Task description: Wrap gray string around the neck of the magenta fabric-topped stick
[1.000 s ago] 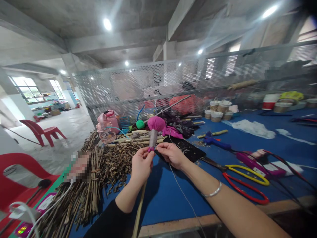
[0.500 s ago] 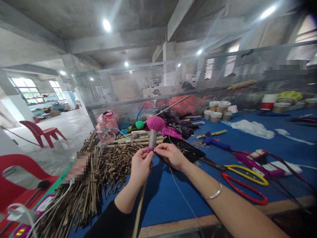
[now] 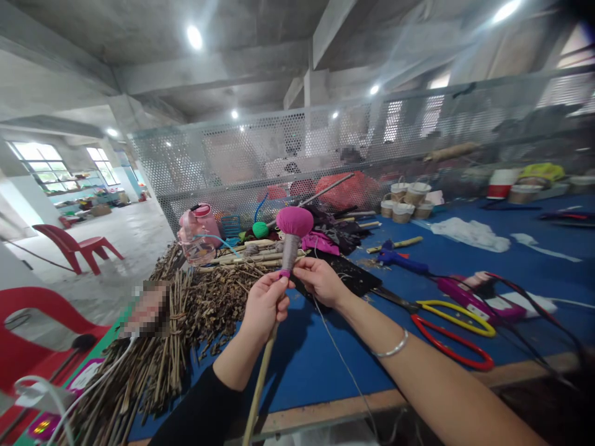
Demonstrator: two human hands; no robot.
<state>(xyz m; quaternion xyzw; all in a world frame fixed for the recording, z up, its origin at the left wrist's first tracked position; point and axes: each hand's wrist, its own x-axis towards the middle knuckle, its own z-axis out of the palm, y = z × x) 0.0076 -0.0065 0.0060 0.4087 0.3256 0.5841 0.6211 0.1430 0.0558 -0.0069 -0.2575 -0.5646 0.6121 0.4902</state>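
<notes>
My left hand (image 3: 264, 303) is closed round a thin bamboo stick (image 3: 258, 390) that rises from below the table edge. The stick carries a magenta fabric ball (image 3: 294, 221) on top, with a grey thread-wrapped neck (image 3: 290, 253) under it. My right hand (image 3: 318, 279) pinches a thin thread (image 3: 341, 359) at the base of that neck, touching my left fingers. The thread trails down past my right forearm, which wears a silver bangle (image 3: 393, 350).
A blue table (image 3: 325, 365) holds bundles of dry twigs (image 3: 186, 322) at left, a pink water jug (image 3: 198, 235), red-and-yellow scissors (image 3: 446, 328), a blue glue gun (image 3: 402, 261), small baskets (image 3: 404, 201) and cloth scraps. A perforated metal screen (image 3: 279, 155) stands behind. Red chairs (image 3: 77, 246) sit at left.
Both hands have lifted the stick a little, so the magenta ball sits higher in view. The grips look the same.
</notes>
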